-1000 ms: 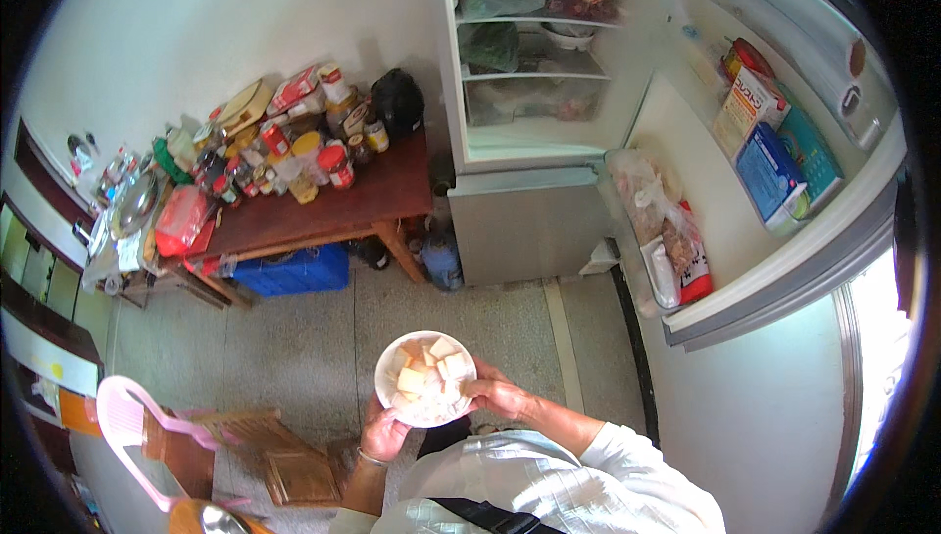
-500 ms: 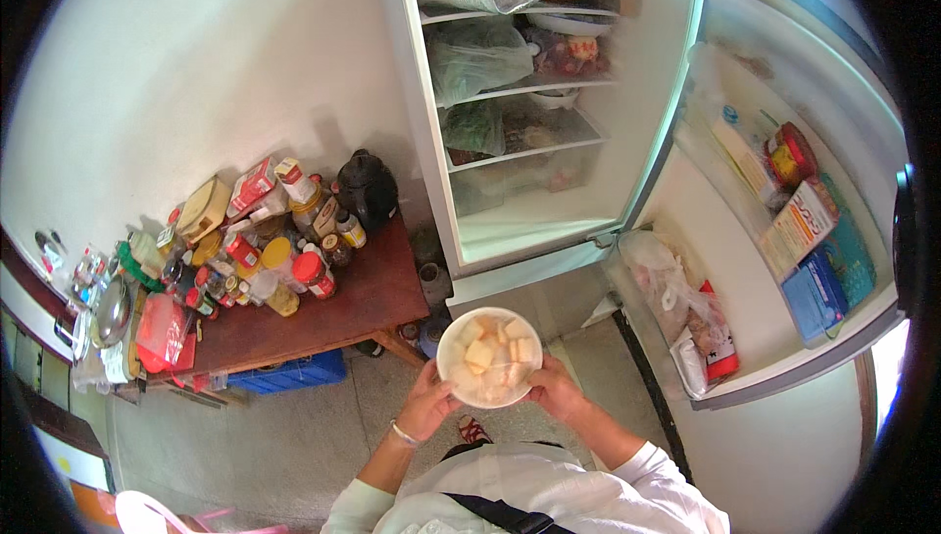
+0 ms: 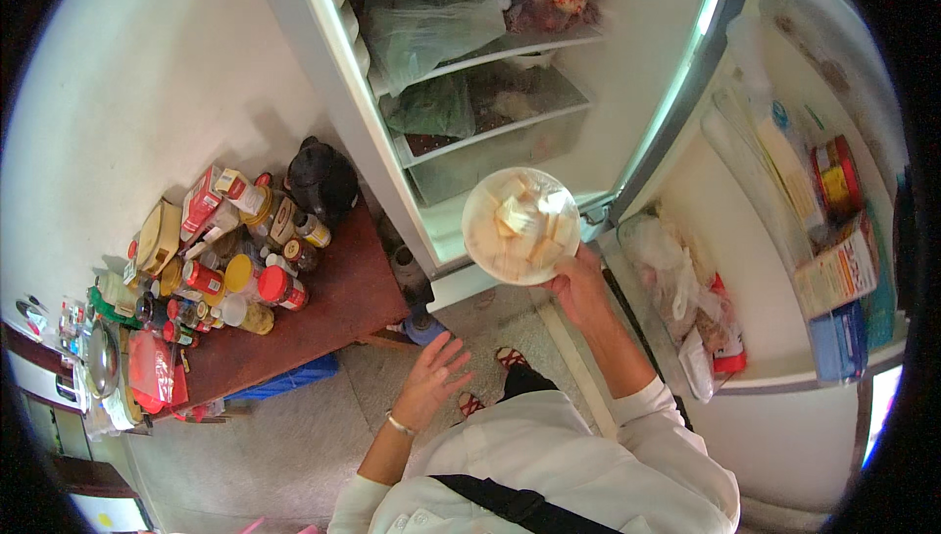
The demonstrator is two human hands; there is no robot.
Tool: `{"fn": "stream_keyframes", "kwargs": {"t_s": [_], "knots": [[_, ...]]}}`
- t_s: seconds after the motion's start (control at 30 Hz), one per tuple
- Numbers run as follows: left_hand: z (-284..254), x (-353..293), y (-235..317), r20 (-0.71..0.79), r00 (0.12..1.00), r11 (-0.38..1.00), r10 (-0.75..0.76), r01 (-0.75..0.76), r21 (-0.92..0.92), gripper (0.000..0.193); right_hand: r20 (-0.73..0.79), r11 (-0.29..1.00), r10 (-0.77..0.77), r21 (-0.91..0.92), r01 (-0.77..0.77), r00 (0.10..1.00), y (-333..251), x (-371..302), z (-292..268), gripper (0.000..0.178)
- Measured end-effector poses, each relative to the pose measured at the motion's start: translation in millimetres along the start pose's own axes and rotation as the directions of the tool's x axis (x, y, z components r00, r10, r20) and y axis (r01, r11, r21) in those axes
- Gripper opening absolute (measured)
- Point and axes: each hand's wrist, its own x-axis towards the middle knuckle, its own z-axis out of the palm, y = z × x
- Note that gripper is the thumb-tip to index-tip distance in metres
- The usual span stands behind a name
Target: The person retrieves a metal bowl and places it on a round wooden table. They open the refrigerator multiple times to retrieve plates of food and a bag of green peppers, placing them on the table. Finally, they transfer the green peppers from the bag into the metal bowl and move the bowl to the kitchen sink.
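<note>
Gripping the bowl (image 3: 502, 274) of pale chunks (image 3: 515, 217) by its five-o'clock edge, my right hand (image 3: 580, 287) is holding it at my twelve o'clock; my left hand (image 3: 427, 383) is hanging wide-spread at the bowl's seven.

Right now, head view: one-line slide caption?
Right hand holds a white bowl of pale chunks before an open fridge; left hand is open and empty.

Right hand (image 3: 582, 290) partly hidden, probably under bowl (image 3: 480, 258)
</note>
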Motion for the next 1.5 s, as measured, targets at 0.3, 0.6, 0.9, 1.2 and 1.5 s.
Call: {"fn": "stream_keyframes", "kwargs": {"t_s": [0.3,0.6,0.9,1.2,1.5], "knots": [[18.6,16.1,27.5,-0.150,0.977,0.984,0.154,-0.165,-0.062,0.066,-0.012,0.973,-0.218,0.070,0.219,0.976,-41.5,117.8,7.8,0.041],[38.8,41.5,26.1,-0.155,0.967,0.963,0.203,-0.225,-0.145,0.061,-0.130,0.980,-0.159,0.102,0.173,0.979,-51.4,189.6,25.5,0.033],[40.9,38.1,23.5,-0.238,0.939,0.950,0.249,-0.284,-0.128,0.063,-0.111,0.985,-0.121,0.107,0.133,0.986,-41.9,219.0,24.5,0.034],[40.8,38.8,22.5,-0.261,0.934,0.950,0.244,-0.284,-0.128,0.058,-0.084,0.965,-0.084,0.242,0.102,0.993,-24.8,250.4,20.5,0.036],[39.3,42.6,21.1,-0.260,0.943,0.945,0.208,-0.262,-0.194,0.049,-0.355,0.910,-0.411,-0.211,0.356,0.840,-62.6,201.6,29.4,0.045]]}}
